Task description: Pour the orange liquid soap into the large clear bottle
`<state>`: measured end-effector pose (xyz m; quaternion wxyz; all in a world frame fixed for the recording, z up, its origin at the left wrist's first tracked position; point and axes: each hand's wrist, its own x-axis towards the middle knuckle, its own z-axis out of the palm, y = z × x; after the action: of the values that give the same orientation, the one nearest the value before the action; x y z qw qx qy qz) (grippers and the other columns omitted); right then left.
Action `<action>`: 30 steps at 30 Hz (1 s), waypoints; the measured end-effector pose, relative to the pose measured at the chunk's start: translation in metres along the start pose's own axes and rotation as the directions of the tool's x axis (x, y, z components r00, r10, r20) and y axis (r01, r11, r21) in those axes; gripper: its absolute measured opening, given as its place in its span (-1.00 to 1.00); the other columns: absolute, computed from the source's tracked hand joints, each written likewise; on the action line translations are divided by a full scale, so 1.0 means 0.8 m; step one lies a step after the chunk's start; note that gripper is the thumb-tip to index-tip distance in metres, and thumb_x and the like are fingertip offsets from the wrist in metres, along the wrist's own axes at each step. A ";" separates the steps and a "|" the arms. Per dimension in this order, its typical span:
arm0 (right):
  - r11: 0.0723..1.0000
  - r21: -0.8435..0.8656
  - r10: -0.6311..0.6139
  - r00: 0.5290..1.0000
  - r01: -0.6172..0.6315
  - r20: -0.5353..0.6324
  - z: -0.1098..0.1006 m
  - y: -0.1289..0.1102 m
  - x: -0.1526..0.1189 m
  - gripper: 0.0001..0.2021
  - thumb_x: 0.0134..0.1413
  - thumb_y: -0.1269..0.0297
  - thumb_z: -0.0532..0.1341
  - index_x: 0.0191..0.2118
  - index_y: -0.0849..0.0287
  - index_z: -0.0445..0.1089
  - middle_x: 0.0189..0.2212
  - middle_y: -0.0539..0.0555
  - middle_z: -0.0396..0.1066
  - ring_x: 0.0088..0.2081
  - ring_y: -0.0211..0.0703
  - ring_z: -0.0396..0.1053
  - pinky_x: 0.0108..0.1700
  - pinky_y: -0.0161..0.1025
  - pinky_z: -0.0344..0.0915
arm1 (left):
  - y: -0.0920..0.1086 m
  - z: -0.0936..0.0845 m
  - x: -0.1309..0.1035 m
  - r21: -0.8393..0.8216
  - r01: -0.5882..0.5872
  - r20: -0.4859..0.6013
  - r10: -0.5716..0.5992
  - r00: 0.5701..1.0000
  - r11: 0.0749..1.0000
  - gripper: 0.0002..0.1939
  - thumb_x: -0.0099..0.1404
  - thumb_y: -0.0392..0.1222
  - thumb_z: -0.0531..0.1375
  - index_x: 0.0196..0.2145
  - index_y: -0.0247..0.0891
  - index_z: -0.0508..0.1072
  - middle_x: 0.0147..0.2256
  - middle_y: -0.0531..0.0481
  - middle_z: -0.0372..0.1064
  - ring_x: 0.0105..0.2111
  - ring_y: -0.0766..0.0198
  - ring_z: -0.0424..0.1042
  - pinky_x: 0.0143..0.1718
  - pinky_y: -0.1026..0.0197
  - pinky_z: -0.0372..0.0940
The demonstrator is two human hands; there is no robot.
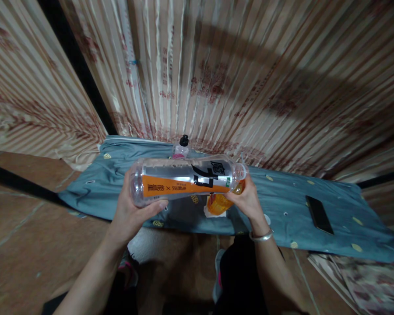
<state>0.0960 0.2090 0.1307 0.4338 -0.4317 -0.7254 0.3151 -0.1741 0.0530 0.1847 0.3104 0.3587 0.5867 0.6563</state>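
A large clear bottle (184,178) with an orange and silver label lies sideways in the air between my hands. My left hand (136,210) is wrapped round its base end, thumb along the lower side. At the neck end, my right hand (246,197) grips the bottle with its fingers partly hidden behind it. Below that end stands a container of orange liquid (219,204) on a white paper (210,212), close to my right hand; its upper part is partly hidden. Behind the large bottle is a small clear bottle with a black cap (184,141) and something pink inside.
A narrow surface covered with teal cloth (295,210) runs across the view. A black phone (319,214) lies on it at the right. Striped curtains (216,78) hang behind, and a dark pole (82,70) slants at the left. Tiled floor shows below.
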 end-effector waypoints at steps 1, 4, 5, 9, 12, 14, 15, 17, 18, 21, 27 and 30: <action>1.000 0.002 0.005 1.000 -0.005 0.002 0.000 0.000 0.000 -0.23 -0.20 0.19 0.52 0.22 0.06 0.37 0.06 0.14 0.57 0.06 0.16 0.55 0.22 0.14 0.43 | 0.000 0.000 0.000 -0.003 -0.004 0.000 0.004 1.000 1.000 -0.41 -0.20 -0.03 0.59 -0.22 -0.21 0.50 -0.06 -0.16 0.55 0.14 -0.28 0.50 0.10 -0.14 0.50; 1.000 0.006 0.003 1.000 -0.003 0.009 -0.001 -0.001 0.000 -0.22 -0.19 0.19 0.52 0.23 0.06 0.36 0.07 0.14 0.56 0.07 0.16 0.55 0.23 0.14 0.43 | -0.002 -0.001 0.000 -0.003 -0.014 0.006 0.014 1.000 1.000 -0.38 -0.19 -0.05 0.59 -0.18 -0.19 0.48 -0.02 -0.16 0.54 0.17 -0.28 0.48 0.16 -0.15 0.47; 1.000 0.006 0.000 1.000 -0.001 0.009 -0.001 -0.001 0.000 -0.22 -0.19 0.18 0.52 0.23 0.07 0.36 0.07 0.15 0.56 0.07 0.16 0.55 0.23 0.15 0.42 | -0.002 -0.001 -0.001 -0.001 -0.013 0.011 0.013 1.000 1.000 -0.38 -0.17 -0.05 0.59 -0.17 -0.19 0.48 -0.01 -0.16 0.54 0.19 -0.28 0.47 0.18 -0.16 0.46; 1.000 0.003 0.006 1.000 -0.006 0.000 0.000 -0.003 0.000 -0.23 -0.19 0.19 0.51 0.22 0.08 0.36 0.05 0.15 0.57 0.04 0.17 0.56 0.21 0.16 0.44 | -0.002 -0.002 -0.002 -0.016 -0.010 0.019 0.011 1.000 1.000 -0.39 -0.12 -0.07 0.58 -0.13 -0.17 0.46 0.00 -0.13 0.53 0.21 -0.28 0.44 0.20 -0.17 0.44; 1.000 0.013 0.011 1.000 -0.011 -0.003 0.001 -0.002 0.000 -0.22 -0.20 0.20 0.51 0.23 0.07 0.36 0.03 0.14 0.58 0.01 0.14 0.57 0.19 0.13 0.46 | -0.001 0.000 0.000 -0.019 -0.004 0.008 0.005 1.000 1.000 -0.35 -0.16 -0.08 0.58 -0.11 -0.17 0.47 -0.04 -0.11 0.54 0.18 -0.27 0.47 0.14 -0.12 0.48; 1.000 0.020 0.005 1.000 -0.005 -0.004 0.001 -0.001 0.000 -0.22 -0.19 0.19 0.51 0.24 0.05 0.36 0.03 0.13 0.58 0.00 0.12 0.57 0.18 0.11 0.46 | -0.001 0.001 0.001 -0.018 0.001 0.006 -0.001 1.000 1.000 -0.27 -0.19 -0.06 0.58 -0.04 -0.19 0.47 -0.04 -0.13 0.54 0.17 -0.28 0.47 0.10 -0.11 0.50; 1.000 0.025 0.004 1.000 -0.004 -0.004 0.001 -0.001 0.000 -0.22 -0.18 0.19 0.51 0.24 0.05 0.36 0.03 0.13 0.58 0.00 0.12 0.57 0.18 0.10 0.46 | -0.002 0.001 0.001 -0.021 0.001 0.006 -0.001 1.000 1.000 -0.21 -0.19 -0.05 0.58 0.02 -0.19 0.47 -0.02 -0.14 0.54 0.18 -0.28 0.47 0.09 -0.11 0.50; 1.000 0.031 0.007 1.000 -0.007 0.000 0.001 -0.002 0.000 -0.21 -0.18 0.20 0.50 0.25 0.06 0.35 0.01 0.13 0.59 -0.02 0.12 0.57 0.15 0.09 0.48 | -0.003 0.001 0.001 -0.028 0.002 0.007 -0.002 1.000 1.000 -0.08 -0.18 -0.03 0.58 0.15 -0.18 0.42 0.02 -0.16 0.53 0.18 -0.27 0.47 0.07 -0.10 0.51; 0.999 0.030 0.010 1.000 -0.010 0.003 0.000 -0.003 0.000 -0.21 -0.18 0.21 0.49 0.26 0.06 0.34 0.01 0.13 0.59 -0.03 0.12 0.58 0.14 0.09 0.49 | -0.004 0.001 0.001 -0.033 0.004 0.006 -0.004 1.000 0.999 -0.02 -0.18 -0.03 0.58 0.20 -0.17 0.39 0.03 -0.16 0.53 0.17 -0.26 0.48 0.05 -0.09 0.52; 1.000 0.014 0.009 1.000 -0.010 0.004 0.000 -0.005 0.001 -0.21 -0.20 0.24 0.48 0.26 0.06 0.35 0.00 0.13 0.59 -0.03 0.13 0.58 0.13 0.10 0.49 | -0.006 0.000 -0.001 -0.038 0.023 0.010 -0.023 1.000 0.999 0.02 -0.17 -0.03 0.59 0.25 -0.17 0.36 0.01 -0.16 0.55 0.11 -0.23 0.54 -0.01 -0.05 0.55; 0.999 -0.010 0.037 0.999 -0.037 -0.003 -0.001 -0.007 0.000 -0.22 -0.22 0.20 0.50 0.23 0.05 0.36 0.01 0.14 0.58 0.00 0.18 0.56 0.17 0.17 0.44 | -0.010 -0.003 0.000 -0.033 0.018 0.027 -0.017 0.999 0.999 -0.08 -0.15 -0.05 0.60 0.17 -0.16 0.42 0.06 -0.16 0.53 0.19 -0.27 0.47 0.10 -0.10 0.50; 0.999 -0.015 0.034 0.999 -0.034 0.001 -0.002 -0.007 0.000 -0.23 -0.21 0.20 0.50 0.21 0.05 0.37 0.03 0.15 0.57 0.02 0.18 0.55 0.19 0.17 0.43 | -0.013 -0.005 0.000 -0.025 0.026 0.053 -0.025 0.998 0.999 -0.20 -0.12 -0.07 0.59 0.08 -0.18 0.47 0.03 -0.15 0.54 0.17 -0.23 0.49 0.11 -0.06 0.50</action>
<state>0.0953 0.2067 0.1360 0.4247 -0.4467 -0.7206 0.3174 -0.1778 0.0523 0.1740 0.3389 0.3642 0.5743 0.6502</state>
